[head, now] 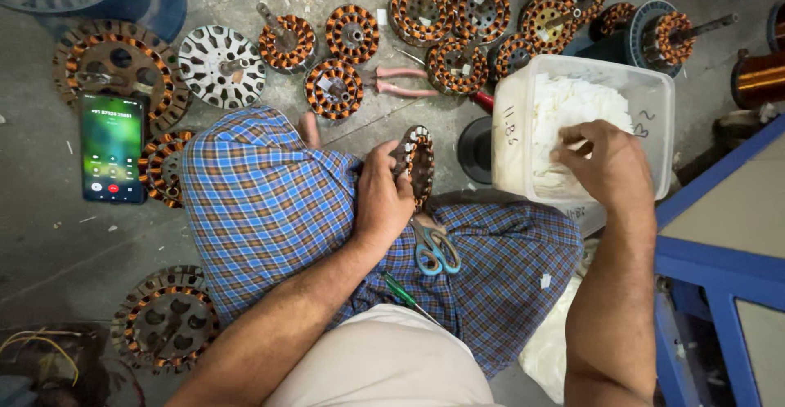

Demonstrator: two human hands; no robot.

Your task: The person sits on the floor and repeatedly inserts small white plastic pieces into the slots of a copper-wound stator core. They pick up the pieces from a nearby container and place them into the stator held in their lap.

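My left hand (380, 194) grips a round motor stator (419, 162) with copper windings, holding it on edge above my knee. My right hand (603, 164) reaches into a clear plastic tub (513, 113) filled with white paper strips (572, 105); its fingers pinch among the strips, and whether one is held I cannot tell. Blue-handled scissors (435, 250) lie on the blue checked cloth (262, 203) over my lap, just below the left hand. A green-handled tool (402, 292) rests on the cloth nearer my body.
Several wound stators (352, 35) lie on the concrete floor ahead, with pink-handled pliers (401, 80) and a bare steel rotor plate (221, 65). A lit phone (112, 147) lies left. More stators (166, 319) sit at lower left. A blue bench frame (719, 268) stands right.
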